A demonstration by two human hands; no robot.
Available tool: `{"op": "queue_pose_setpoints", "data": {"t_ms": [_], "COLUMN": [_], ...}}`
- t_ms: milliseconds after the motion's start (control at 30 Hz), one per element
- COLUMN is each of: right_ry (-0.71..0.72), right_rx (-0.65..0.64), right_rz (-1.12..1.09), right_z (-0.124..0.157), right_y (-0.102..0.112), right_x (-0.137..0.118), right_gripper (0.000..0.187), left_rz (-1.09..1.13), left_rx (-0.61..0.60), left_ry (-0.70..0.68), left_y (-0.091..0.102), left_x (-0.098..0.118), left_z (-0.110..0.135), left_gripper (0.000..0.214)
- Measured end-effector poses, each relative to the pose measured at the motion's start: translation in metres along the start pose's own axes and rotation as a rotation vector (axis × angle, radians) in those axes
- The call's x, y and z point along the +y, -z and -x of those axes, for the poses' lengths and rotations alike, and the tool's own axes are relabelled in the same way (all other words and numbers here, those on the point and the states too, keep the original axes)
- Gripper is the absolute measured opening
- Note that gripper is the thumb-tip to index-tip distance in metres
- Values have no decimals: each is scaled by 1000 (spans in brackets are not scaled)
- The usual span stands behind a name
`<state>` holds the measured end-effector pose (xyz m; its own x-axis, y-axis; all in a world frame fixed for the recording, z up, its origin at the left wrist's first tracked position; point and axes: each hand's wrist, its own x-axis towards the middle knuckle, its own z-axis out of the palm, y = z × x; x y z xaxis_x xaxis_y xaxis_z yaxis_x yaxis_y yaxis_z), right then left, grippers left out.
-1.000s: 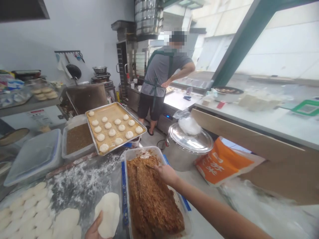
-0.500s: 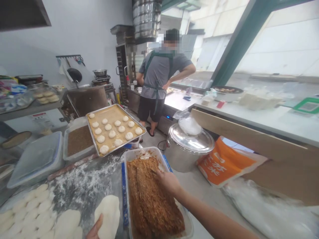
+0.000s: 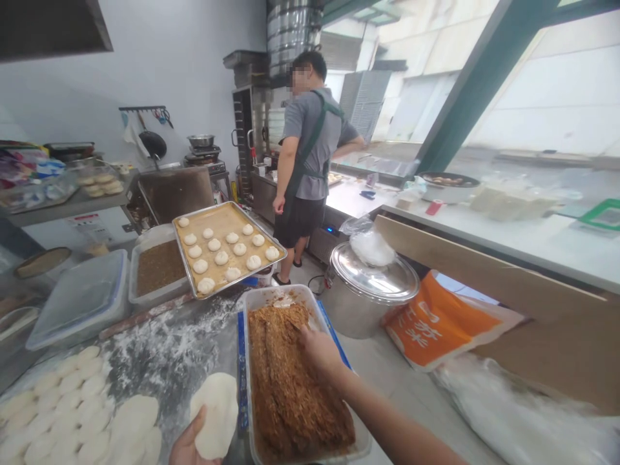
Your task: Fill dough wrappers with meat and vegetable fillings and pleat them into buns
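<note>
now the co-worker (image 3: 317, 145) has turned sideways; left hand (image 3: 190, 444) holds dough (image 3: 220, 410); right hand (image 3: 320, 354) grips utensil (image 3: 296, 327)

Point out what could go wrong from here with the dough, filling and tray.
The dough round in the left hand could stretch or tear if gripped too hard. Filling lifted with the slim tool in the right hand might drop onto the floured table. The bun tray, seemingly jutting past the table, could get knocked.
</note>
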<state>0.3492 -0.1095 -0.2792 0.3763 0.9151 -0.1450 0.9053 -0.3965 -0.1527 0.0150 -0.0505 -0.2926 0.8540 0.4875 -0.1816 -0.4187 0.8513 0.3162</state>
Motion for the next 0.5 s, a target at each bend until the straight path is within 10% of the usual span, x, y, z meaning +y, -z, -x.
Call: {"op": "queue_pose_setpoints", "data": {"t_ms": [500], "right_ry": [141], "right_rx": [-58], "right_rz": [-51], "right_z": [22], "right_y": [-3], "right_x": [10], "right_gripper": [28], "left_rz": [58], "left_rx": [-51], "left_ry": [-114], "left_y": [-34], "left_x": [-20], "left_z": [-17], "left_gripper": [46]}}
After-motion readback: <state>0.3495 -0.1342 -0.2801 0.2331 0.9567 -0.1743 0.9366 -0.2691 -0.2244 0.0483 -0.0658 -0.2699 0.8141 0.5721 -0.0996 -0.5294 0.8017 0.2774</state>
